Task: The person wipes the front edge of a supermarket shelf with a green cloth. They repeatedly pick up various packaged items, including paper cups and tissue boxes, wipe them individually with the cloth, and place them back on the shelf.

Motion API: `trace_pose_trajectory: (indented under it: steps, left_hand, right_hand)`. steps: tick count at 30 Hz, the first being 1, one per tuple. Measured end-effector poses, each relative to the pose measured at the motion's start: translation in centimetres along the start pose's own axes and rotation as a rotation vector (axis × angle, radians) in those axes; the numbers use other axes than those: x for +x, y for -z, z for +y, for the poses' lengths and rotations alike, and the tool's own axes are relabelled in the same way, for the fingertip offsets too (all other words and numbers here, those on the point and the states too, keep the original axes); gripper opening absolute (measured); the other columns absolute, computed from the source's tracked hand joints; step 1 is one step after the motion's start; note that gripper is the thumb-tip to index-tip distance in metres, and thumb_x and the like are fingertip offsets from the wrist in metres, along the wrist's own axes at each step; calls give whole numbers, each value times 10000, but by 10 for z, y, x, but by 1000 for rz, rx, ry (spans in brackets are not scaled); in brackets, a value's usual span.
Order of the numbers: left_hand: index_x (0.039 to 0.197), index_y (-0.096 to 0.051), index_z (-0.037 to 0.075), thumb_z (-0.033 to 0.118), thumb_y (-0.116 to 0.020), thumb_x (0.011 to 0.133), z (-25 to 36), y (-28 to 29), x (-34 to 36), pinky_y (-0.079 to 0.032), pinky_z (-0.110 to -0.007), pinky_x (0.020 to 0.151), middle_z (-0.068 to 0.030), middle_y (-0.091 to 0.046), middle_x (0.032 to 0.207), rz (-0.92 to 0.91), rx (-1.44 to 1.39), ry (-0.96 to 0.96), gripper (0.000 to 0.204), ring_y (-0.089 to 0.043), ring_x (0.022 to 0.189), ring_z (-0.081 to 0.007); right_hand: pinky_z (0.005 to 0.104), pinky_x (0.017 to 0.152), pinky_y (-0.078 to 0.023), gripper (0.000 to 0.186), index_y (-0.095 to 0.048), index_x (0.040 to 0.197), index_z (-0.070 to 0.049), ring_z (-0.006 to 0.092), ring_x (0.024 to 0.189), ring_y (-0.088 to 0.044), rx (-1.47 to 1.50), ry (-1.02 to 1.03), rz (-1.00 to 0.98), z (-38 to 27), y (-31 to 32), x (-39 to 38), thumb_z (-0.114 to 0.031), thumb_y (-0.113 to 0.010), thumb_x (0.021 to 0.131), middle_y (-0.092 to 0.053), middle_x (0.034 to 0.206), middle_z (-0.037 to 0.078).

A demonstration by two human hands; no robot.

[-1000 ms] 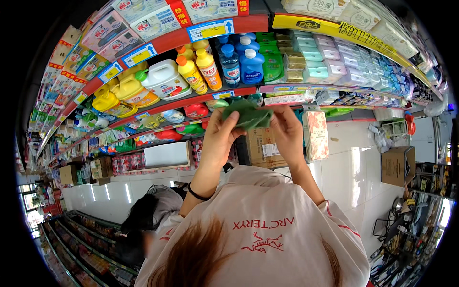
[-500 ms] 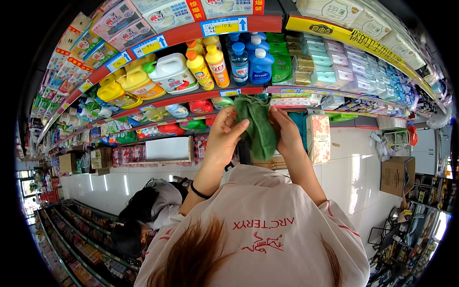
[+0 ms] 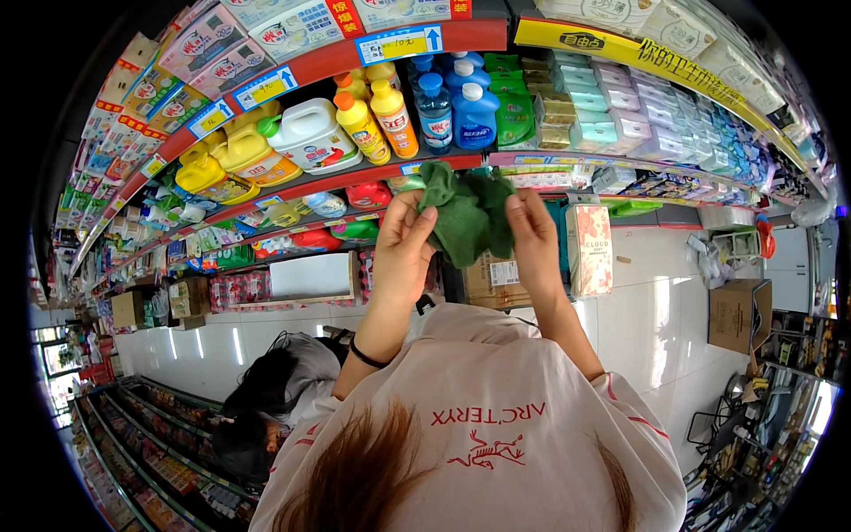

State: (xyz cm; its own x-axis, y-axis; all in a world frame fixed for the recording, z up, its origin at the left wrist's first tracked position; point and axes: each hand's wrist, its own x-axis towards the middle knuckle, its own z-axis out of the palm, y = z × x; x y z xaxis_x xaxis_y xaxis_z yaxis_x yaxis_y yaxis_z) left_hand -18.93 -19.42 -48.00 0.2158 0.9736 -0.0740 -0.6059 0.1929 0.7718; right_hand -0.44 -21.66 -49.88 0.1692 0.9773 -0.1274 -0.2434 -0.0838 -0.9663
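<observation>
A green cloth point(image 3: 463, 222) hangs bunched and creased between my two hands, in front of the shelf edge. My left hand point(image 3: 406, 244) pinches its left side, thumb on top. At the cloth's right side, my right hand point(image 3: 534, 235) grips the edge between thumb and fingers. Behind the cloth, on the shelf, stand a blue bottle with a white cap point(image 3: 475, 117), a clear blue bottle point(image 3: 435, 113) and a yellow-orange bottle point(image 3: 394, 120). Below the cloth, a cardboard box point(image 3: 493, 282) is partly hidden by my hands.
A white jug point(image 3: 315, 137) and yellow jugs point(image 3: 213, 176) fill the shelf's left; tissue packs point(image 3: 594, 115) line its right. A tall floral box point(image 3: 590, 251) stands right of my right hand. Another person point(image 3: 284, 381) is low at the left, near more shelves. An open carton point(image 3: 738, 315) sits on the floor.
The cloth has gone from a long, narrow fold to a wider, crumpled spread. My hands have moved slightly apart, the right one a little to the right.
</observation>
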Motion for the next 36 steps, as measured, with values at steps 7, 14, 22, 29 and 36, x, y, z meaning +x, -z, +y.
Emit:
trace_pose_trajectory:
  steps: [7,14,22,29,36]
  left_hand:
    - [1246,-487,102,114,-537,1023,4,14,-1,-547,-369,906,-32,-628,1173,68,-64,65,228,-627,1078,-172]
    - [1305,-424,116,198,-552,1023,-14,40,2,-537,-410,921,-69,-612,1135,286,93,88,320,-626,1056,-199]
    - [1321,-480,62,332,-598,990,-56,44,4,-511,-479,970,-122,-583,1308,-59,-339,830,443,-607,1145,-281]
    - [1359,-510,131,410,-461,1037,-113,67,7,-471,-397,1039,-63,-562,1365,-282,-840,365,429,-562,1231,-201]
    - [1439,-452,156,471,-413,1037,-103,57,13,-476,-443,1049,-69,-527,1425,-240,-804,453,512,-553,1266,-239]
  right_hand:
    - [356,942,-516,384,-555,1297,-23,210,1076,-646,748,-118,-53,-21,19,-2,-297,-424,1063,-650,1214,103]
    - [362,907,-535,361,-576,1266,-7,230,1024,-669,718,-4,3,-51,28,-7,-263,-426,1060,-671,1168,134]
    - [290,795,-514,275,-560,1178,-45,137,926,-616,397,-38,-36,-48,-4,-4,-274,-466,1059,-621,1046,54]
    - [217,632,-358,215,-546,1030,-43,48,735,-400,-35,42,-303,-17,-81,-41,-254,-515,1055,-463,802,-32]
    - [242,612,-407,201,-568,1093,-17,63,713,-419,-344,281,-221,-45,-80,-33,-209,-549,1035,-488,781,41]
